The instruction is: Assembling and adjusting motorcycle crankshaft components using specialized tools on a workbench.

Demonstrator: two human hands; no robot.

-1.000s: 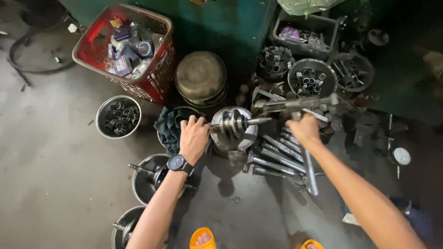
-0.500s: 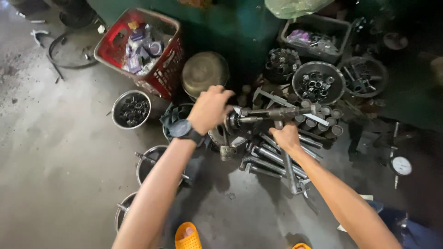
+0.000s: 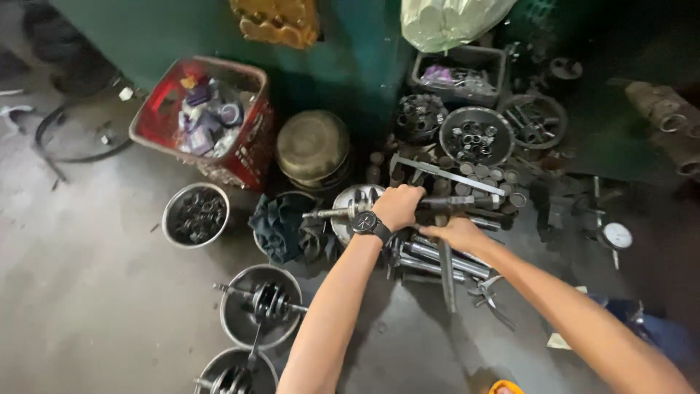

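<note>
The left hand [image 3: 397,206] grips a long grey steel shaft [image 3: 350,213], lifted level above a steel bowl [image 3: 348,197] left of the rod pile [image 3: 437,255]. The right hand [image 3: 458,232] seems closed around its right part. The shaft is not yet set down.

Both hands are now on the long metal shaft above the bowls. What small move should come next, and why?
Probably lift it a little, level and slow. The left hand grips the shaft near its middle and the right hand holds near its right end, so the long left end is unsupported. It hangs just over a steel bowl and a dark cloth, and could catch on them.
</note>
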